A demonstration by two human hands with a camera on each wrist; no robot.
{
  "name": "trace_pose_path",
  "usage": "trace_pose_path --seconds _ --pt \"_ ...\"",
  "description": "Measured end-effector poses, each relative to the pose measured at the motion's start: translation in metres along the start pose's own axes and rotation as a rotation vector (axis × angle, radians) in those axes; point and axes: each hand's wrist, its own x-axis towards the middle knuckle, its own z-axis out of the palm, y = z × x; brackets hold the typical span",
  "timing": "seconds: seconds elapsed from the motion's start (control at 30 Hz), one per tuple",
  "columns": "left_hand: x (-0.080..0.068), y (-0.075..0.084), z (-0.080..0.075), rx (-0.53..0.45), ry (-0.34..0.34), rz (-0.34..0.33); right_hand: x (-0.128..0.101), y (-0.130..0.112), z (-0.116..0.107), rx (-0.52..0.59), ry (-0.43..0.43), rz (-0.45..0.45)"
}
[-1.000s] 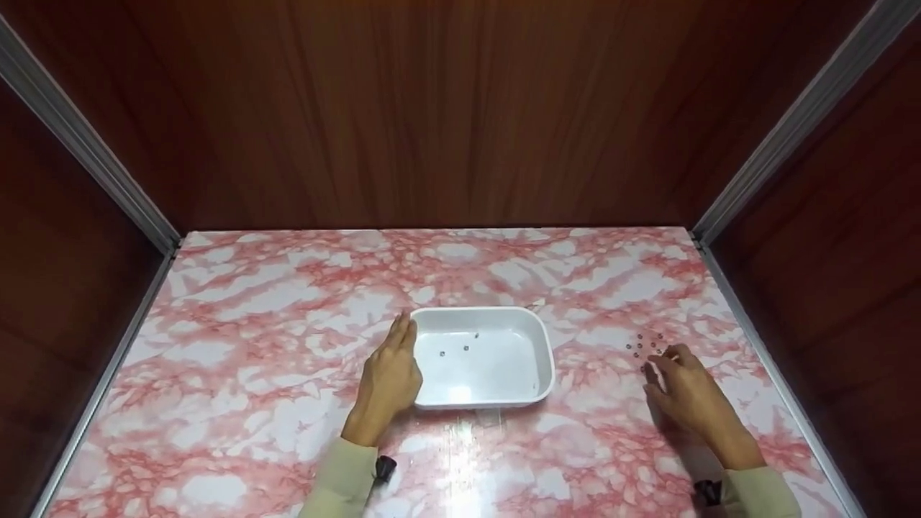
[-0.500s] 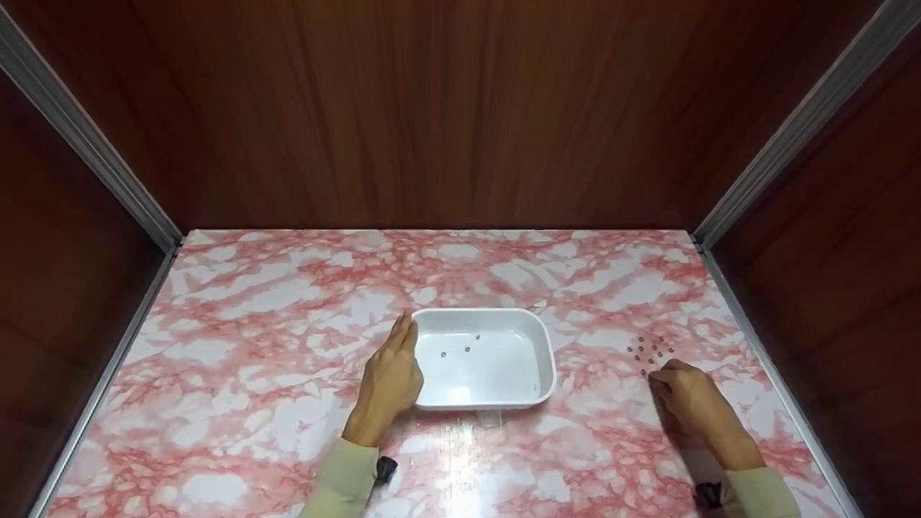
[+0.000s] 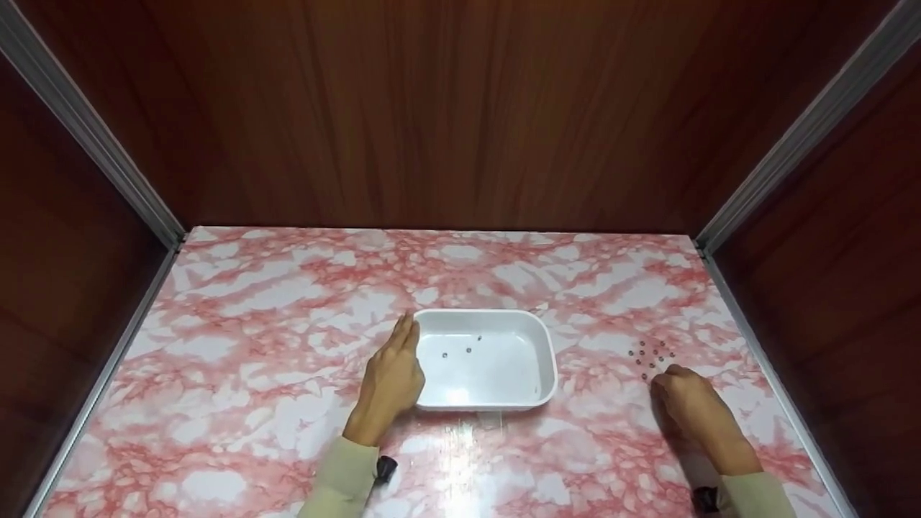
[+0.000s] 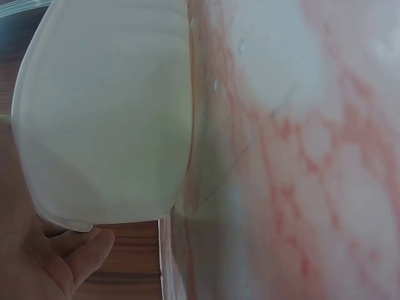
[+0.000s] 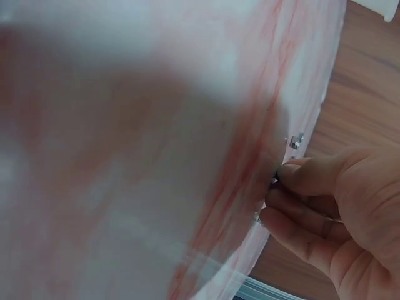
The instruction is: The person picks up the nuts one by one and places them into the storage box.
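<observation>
Left hand (image 3: 391, 380): fingers straight and together, laid flat against the left wall of the white tray (image 3: 548, 360), gripping nothing; the left wrist view shows the tray wall directly against the palm. No change in this hand from the earlier frames.

Right hand (image 3: 689, 404): fingers curled, fingertips (image 5: 289, 177) bunched down on the tabletop at the near edge of the small metal nuts (image 3: 651, 355). The right wrist view shows a small nut at the fingertips, seemingly pinched (the piece is too small for certainty). A second ago the fingers were spread and reaching further into the cluster; they have since drawn together and the hand has pulled back slightly toward 6 o'clock.

The loose nuts lie on the marbled pink table (image 3: 273, 324), at 12 o'clock from the right hand and 3 o'clock from the tray, well apart from it. Three nuts (image 3: 468, 350) rest inside the tray, toward its far left; their count and positions match the earlier frames. The tray has not shifted.
</observation>
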Motion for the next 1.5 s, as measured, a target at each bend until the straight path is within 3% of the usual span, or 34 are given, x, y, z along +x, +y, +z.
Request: trace_pose_path --seconds 0.3,0.43,0.57,0.73,0.9,1.07,1.3,1.5 --pt "-0.001 0.0 0.002 -0.01 -0.001 -0.012 -0.004 0.002 0.001 -0.038 0.008 -0.016" --pt "0.0 -0.001 0.001 0.008 0.008 -0.001 -0.003 -0.001 0.0 0.014 0.065 0.02" --pt "0.001 -0.001 0.0 0.011 0.013 0.013 0.0 -0.007 -0.003 0.163 0.129 0.09" --pt "0.002 -0.001 -0.002 0.006 0.016 0.016 0.003 -0.014 -0.009 0.317 0.14 0.205" --pt "0.001 -0.001 -0.001 0.001 0.012 0.011 0.009 -0.022 -0.012 0.414 0.127 0.277" --pt "0.0 -0.002 0.0 -0.008 0.023 0.02 0.018 -0.035 -0.017 0.639 0.089 0.349" --pt "0.0 -0.002 0.001 -0.001 0.044 0.03 0.03 -0.054 -0.023 0.973 0.026 0.363" --pt "0.0 -0.001 0.0 -0.031 0.027 0.019 0.041 -0.065 -0.026 1.117 -0.018 0.331"
